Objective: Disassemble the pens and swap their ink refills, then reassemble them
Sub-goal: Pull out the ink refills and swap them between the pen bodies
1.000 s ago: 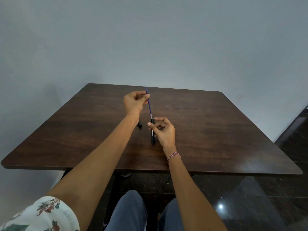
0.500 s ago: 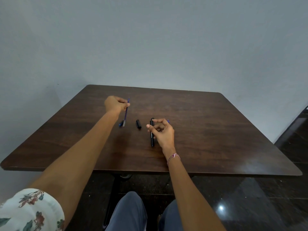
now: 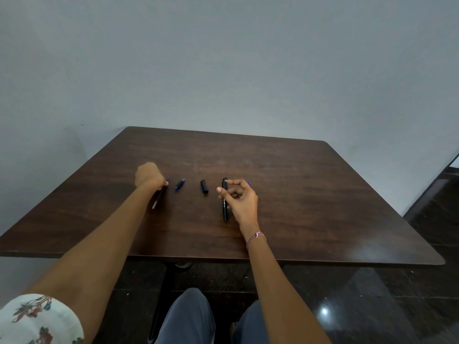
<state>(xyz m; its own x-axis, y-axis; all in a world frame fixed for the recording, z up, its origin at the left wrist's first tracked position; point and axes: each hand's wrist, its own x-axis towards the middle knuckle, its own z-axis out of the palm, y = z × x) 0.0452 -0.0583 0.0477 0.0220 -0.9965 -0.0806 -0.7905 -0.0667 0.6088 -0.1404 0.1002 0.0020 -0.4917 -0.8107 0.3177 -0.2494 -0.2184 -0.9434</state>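
Observation:
My left hand [image 3: 149,176] is closed on a thin ink refill [image 3: 157,199], which slants down to the table on its left part. A short blue pen piece [image 3: 179,184] lies just right of that hand. A short black pen piece [image 3: 204,186] lies in the middle. My right hand [image 3: 239,197] pinches a black pen barrel [image 3: 224,202] with white lettering, held lengthwise just above or on the table. A small blue tip [image 3: 248,182] pokes out behind my right fingers; what it belongs to is hidden.
The dark brown wooden table [image 3: 310,207] has a rounded right front corner and stands against a pale grey wall. My knees are under the near edge. Dark glossy floor lies to the right.
My left hand drew the refill out of the black barrel, carried it left and lowered it to the table. My right hand stayed put with the barrel.

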